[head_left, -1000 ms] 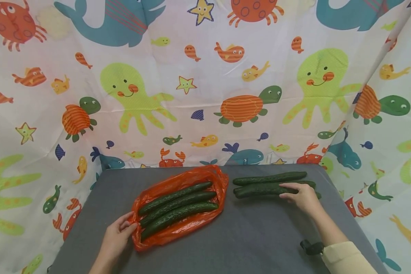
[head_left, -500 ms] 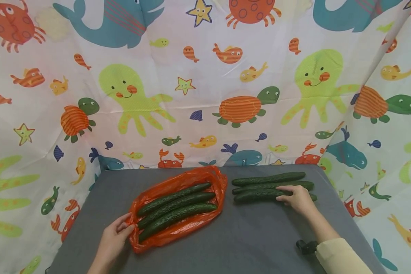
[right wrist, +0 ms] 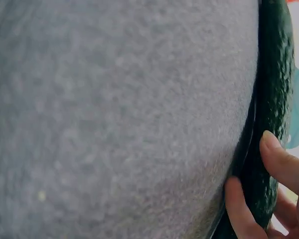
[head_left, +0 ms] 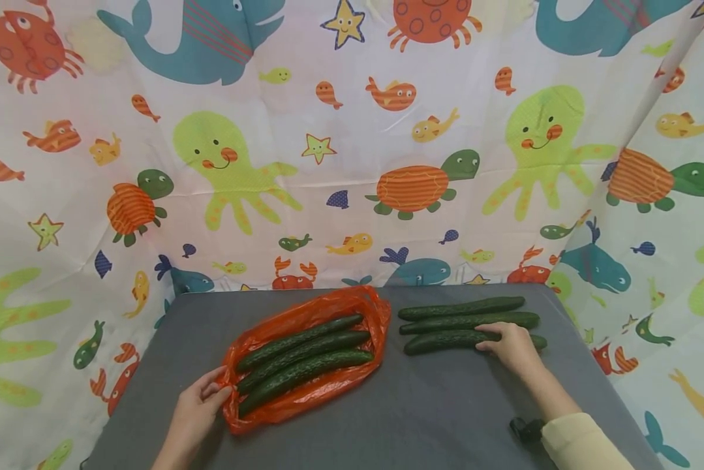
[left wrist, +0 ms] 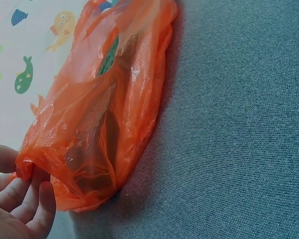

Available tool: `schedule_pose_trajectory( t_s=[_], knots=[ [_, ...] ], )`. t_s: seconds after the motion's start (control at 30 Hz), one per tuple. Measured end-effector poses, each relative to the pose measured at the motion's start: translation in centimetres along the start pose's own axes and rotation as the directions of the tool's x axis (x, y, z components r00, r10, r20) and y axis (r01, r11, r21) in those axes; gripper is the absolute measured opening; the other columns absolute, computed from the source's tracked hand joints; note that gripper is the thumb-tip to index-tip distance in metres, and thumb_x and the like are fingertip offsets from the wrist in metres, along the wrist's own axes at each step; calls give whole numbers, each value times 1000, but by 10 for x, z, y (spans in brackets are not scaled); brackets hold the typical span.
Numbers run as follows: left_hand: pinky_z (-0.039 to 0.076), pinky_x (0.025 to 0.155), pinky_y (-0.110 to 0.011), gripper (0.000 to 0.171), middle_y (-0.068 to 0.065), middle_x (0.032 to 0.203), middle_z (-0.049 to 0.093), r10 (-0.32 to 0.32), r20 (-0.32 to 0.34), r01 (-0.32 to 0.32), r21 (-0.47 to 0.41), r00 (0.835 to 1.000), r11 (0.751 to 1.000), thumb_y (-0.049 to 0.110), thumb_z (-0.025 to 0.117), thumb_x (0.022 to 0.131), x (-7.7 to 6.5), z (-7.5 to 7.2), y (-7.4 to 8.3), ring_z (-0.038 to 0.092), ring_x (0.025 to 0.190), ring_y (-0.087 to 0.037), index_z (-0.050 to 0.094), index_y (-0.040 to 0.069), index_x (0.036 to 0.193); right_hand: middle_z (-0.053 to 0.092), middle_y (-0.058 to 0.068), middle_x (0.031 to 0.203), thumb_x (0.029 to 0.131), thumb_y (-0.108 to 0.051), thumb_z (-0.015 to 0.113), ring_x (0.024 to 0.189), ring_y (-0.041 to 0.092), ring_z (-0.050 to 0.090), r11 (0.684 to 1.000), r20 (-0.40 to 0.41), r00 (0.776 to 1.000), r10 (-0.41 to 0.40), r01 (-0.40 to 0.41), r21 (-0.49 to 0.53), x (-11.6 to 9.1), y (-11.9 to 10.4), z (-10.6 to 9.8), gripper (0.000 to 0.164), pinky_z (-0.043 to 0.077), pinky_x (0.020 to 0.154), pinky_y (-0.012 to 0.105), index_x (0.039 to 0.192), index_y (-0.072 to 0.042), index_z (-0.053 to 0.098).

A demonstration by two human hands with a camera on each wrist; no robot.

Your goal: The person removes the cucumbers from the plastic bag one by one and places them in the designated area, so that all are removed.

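The right fingers (head_left: pixel 496 328) have shifted the front cucumber (head_left: pixel 445 341) slightly nearer.

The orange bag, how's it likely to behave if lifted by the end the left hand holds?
The orange bag will probably sag rather than stay stiff, since its film looks thin and wrinkled. The three cucumbers lying in it may slide out, as its top gapes open.

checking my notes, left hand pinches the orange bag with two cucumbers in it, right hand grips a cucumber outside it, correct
Not quite: the head view shows three cucumbers in the orange bag, not two. The left hand pinches it; the right hand grips a cucumber outside.
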State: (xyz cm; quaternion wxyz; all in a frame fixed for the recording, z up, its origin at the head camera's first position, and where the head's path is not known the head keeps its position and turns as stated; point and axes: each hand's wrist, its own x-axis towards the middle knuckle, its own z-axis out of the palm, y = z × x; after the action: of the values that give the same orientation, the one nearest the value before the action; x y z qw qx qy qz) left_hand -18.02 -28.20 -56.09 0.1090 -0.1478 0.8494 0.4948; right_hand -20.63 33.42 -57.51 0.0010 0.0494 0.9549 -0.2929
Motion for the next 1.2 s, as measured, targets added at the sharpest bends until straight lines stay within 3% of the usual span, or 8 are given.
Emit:
schedule_pose_trajectory(
  t_s=[0.13, 0.4, 0.63, 0.87, 1.2],
  knots=[
    [48, 70, -32, 52, -9, 101, 61, -10, 2, 10, -5, 1000, 1000, 24, 64, 101, 0, 1, 0, 61, 94, -19, 49, 10, 148, 66, 18, 120, 80, -21, 86, 111, 44, 59, 984, -66, 996, -54, 42, -174, -3, -5, 3, 40, 52, 72, 53, 118, -14, 77],
    [48, 67, -32, 53, -9, 100, 64, 3, 11, -3, -25, 1000, 1000, 24, 64, 101, 1, 1, -1, 62, 91, -16, 48, 8, 148, 65, 10, 112, 78, -25, 87, 107, 37, 57, 951, -96, 992, -85, 52, -305, -2, -7, 2, 38, 52, 67, 52, 114, -17, 78],
    [42, 56, -31, 51, -6, 93, 61, 2, 14, -1, -50, 1000, 999, 22, 64, 100, 2, 2, -2, 56, 76, -16, 49, 8, 147, 70, 8, 107, 74, -25, 90, 100, 35, 61, 900, -98, 972, -215, 158, -406, -2, -10, -2, 36, 52, 73, 51, 107, -14, 79],
    [42, 55, -31, 52, -6, 93, 61, 2, 13, -1, -49, 1000, 999, 23, 65, 100, 1, 4, -1, 56, 76, -16, 49, 8, 147, 68, 12, 114, 77, -29, 88, 109, 39, 59, 921, -86, 975, -206, 163, -354, 0, -10, -1, 41, 49, 83, 59, 113, -14, 77],
    [43, 58, -33, 53, -7, 95, 62, -14, 18, 14, -7, 1000, 1000, 24, 64, 100, -1, 4, 3, 58, 83, -18, 48, 8, 148, 67, 19, 123, 81, -26, 86, 114, 44, 61, 964, -145, 958, -246, 226, -140, 3, -29, -4, 46, 47, 93, 62, 121, -6, 73]
  ],
)
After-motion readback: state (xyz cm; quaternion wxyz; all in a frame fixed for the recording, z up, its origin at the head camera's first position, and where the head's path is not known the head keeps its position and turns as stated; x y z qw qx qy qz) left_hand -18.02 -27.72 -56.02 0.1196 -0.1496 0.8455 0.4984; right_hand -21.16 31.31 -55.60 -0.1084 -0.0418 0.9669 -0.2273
